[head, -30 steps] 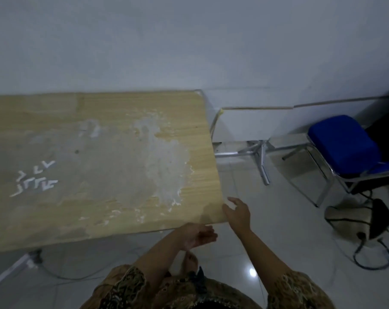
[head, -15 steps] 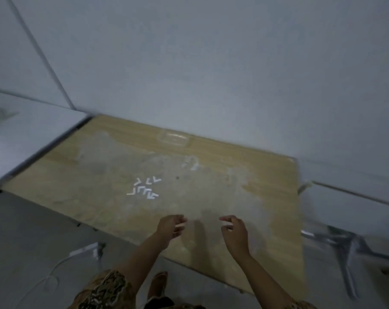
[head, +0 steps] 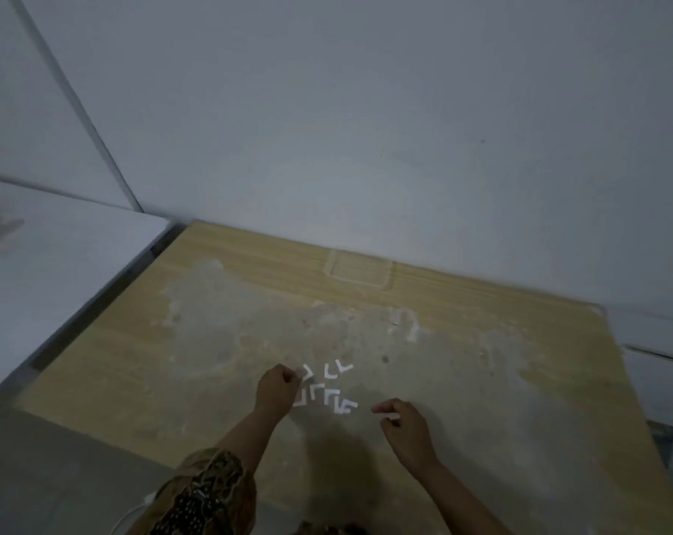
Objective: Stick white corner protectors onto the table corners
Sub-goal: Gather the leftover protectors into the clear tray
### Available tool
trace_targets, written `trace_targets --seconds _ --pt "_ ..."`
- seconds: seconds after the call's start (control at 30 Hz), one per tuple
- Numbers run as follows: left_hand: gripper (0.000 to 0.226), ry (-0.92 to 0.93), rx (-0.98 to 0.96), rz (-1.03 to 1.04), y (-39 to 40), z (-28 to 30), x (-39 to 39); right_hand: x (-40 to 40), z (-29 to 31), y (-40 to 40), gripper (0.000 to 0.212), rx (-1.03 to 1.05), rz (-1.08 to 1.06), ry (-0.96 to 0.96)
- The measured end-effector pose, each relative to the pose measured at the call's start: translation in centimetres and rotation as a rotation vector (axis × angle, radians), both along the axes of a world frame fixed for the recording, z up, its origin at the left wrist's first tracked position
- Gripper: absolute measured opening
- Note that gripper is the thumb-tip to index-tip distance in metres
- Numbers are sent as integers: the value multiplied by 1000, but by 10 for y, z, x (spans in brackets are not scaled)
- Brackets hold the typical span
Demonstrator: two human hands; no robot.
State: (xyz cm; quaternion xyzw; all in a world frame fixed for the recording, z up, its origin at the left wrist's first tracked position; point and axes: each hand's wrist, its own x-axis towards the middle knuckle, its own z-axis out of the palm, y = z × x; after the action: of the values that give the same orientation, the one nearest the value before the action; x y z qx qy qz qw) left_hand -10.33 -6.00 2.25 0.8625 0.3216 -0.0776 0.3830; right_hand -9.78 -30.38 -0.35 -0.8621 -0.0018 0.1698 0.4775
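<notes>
**Both hands brought to the cluster of white corner protectors on the table**

A wooden table [head: 462, 399] with a worn, greyish-white stained top is seen from above, pushed against a pale wall [head: 366, 129]. The white corner protectors [head: 329, 388], small L-shaped pieces, are scattered loosely on the tabletop, lying between the two hands and just beyond the fingertips.

The left hand [head: 279, 390] is held at the left edge of the cluster, its fingers curled inward. One protector lies right at its fingertips and another just beside its knuckles on the near side; whether either piece is actually pinched cannot be told, as the fingertips are blurred and turned away from the camera. The forearm behind it is bare, and a sleeve [head: 207, 496] of dark patterned fabric is seen at the elbow.

The right hand [head: 402, 422] is held to the right of the cluster, a little nearer the body than the left hand, and apart from the closest protector. Its fingers are bent, with the forefinger and thumb brought close together and pointed toward the pieces. A small pale patch is visible at its fingertips, but whether something is held there cannot be told.

The two hands are kept apart, with most of the protectors lying in the gap between them. Far beyond the hands, near the wall, a faint rectangular outline [head: 358, 274] is marked on the wood. To the left of the left arm, past the table edge, the grey floor [head: 57, 476] is visible.
</notes>
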Motion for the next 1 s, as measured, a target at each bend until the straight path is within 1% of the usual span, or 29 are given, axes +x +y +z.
trace_targets --seconds 0.13,0.27,0.4,0.43,0.57,0.63,0.73,0.83,0.9,1.0 --pt "13 71 -13 -142 15 -16 21 -6 -4 24 28 -54 -56 35" --pt "22 96 10 -209 21 -27 43 -5 -3 36 29 -78 -102 35" --pt "37 163 60 -276 21 -26 56 2 -1 42 30 -117 -106 44" --pt "37 173 64 -292 21 -25 58 6 0 44 30 -128 -109 41" --pt "17 160 63 -338 24 -32 62 25 0 60 26 -191 -69 21" --pt "12 132 52 -347 27 -35 62 37 1 71 24 -233 -37 15" --pt "9 49 -16 -304 34 -36 59 60 3 89 31 -299 66 -35" --pt "17 -8 -107 -276 43 -38 53 79 5 106 38 -343 194 -66" --pt "18 -7 -157 -206 48 -40 49 87 0 113 39 -389 243 -63" --pt "8 6 -355 -90 51 -36 41 88 -7 116 39 -444 298 -54"
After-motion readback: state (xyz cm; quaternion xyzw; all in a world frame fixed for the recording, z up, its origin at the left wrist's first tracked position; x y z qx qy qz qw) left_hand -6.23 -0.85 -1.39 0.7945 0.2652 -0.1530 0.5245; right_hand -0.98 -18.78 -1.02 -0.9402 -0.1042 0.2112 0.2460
